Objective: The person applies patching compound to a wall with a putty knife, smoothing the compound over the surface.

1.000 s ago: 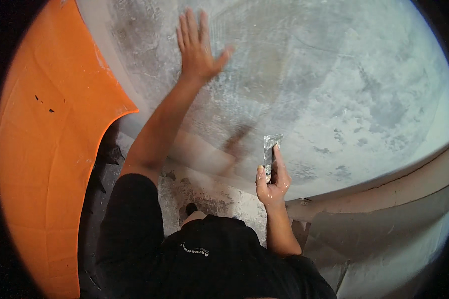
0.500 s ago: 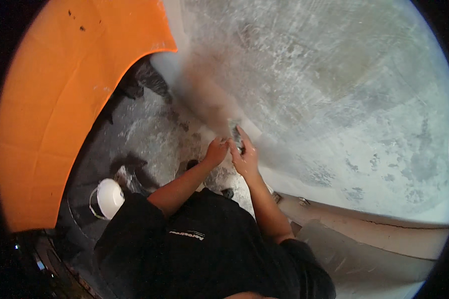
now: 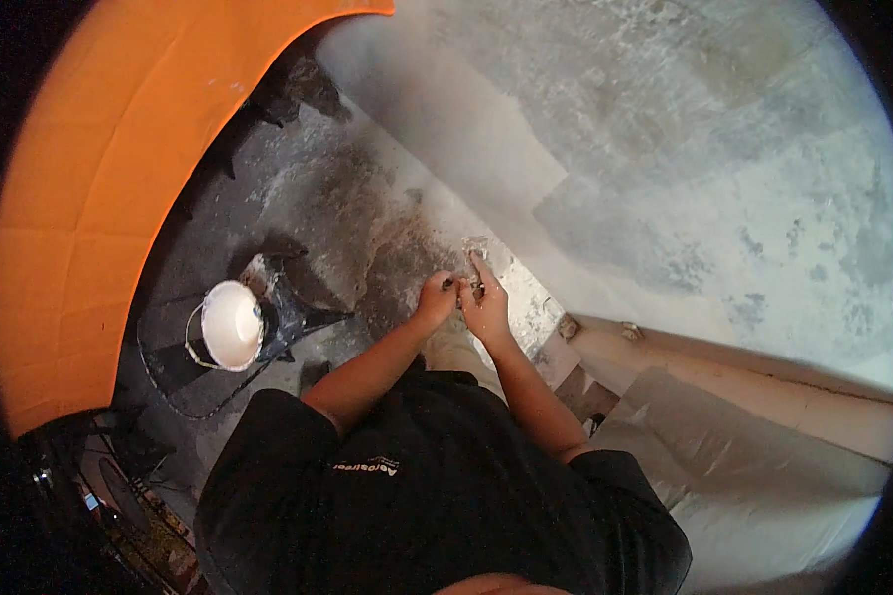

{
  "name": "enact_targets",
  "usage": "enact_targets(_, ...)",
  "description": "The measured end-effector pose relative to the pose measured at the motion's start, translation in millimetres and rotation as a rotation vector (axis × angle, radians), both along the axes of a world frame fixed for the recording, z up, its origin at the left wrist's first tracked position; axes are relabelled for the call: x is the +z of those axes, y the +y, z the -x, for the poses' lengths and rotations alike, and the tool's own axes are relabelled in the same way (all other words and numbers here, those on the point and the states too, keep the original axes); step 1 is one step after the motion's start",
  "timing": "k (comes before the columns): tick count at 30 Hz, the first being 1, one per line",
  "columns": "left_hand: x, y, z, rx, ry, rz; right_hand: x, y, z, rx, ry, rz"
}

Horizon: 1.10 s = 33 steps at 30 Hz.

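A scraper [image 3: 474, 244] is gripped by the right hand [image 3: 487, 309]; a small dark thing [image 3: 447, 284] is pinched by the left hand [image 3: 436, 299] near the floor's edge [image 3: 445, 203].

Scraper [image 3: 475, 244] partly hidden, R fingers [image 3: 482, 270] o/top

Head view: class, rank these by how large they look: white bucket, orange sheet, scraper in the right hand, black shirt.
1. Orange sheet and black shirt: too close to rank.
2. White bucket.
3. Scraper, partly hidden by the right hand.
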<state>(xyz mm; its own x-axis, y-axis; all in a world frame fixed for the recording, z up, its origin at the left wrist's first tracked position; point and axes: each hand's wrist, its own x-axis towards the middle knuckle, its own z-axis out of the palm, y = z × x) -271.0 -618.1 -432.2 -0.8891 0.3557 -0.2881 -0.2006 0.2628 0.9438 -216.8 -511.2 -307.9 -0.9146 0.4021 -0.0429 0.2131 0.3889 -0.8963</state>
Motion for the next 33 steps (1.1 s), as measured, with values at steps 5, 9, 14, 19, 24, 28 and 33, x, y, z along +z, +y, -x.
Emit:
enact_targets(5, 54.8, -78.4, -34.6, 0.299, -0.224, -0.042, 2.3, -71.5, -41.4, 0.077, 0.016, 0.04)
enact_targets(9, 90.4, -123.4, -47.7, 0.365, -0.308, -0.233, -1.0, -114.9, -46.8, 0.071, 0.206, 0.095)
enact_targets(14, 146.0, -145.7, -49.4, 0.516, -0.08, -0.462, 63.6, -154.0, -29.9, 0.088, 0.294, 0.235)
enact_targets(19, 184.4, -156.4, -42.9, 0.435, 0.018, -0.425, 61.5, -156.7, -9.4, 0.14, 0.241, 0.258)
enact_targets(24, 165.1, -141.9, -23.1, 0.426, 0.297, -0.23, 78.7, -146.8, 4.2, 0.135, 0.225, 0.262)
enact_targets(28, 164.6, -108.0, 8.4, 0.434, 0.446, -0.132, 47.4, -112.8, 21.6, 0.097, 0.05, 0.612)
enact_targets(33, 146.1, -56.2, 35.8, 0.374, 0.247, -0.134, 16.4, -60.3, 43.6, 0.095, 0.028, 0.636)
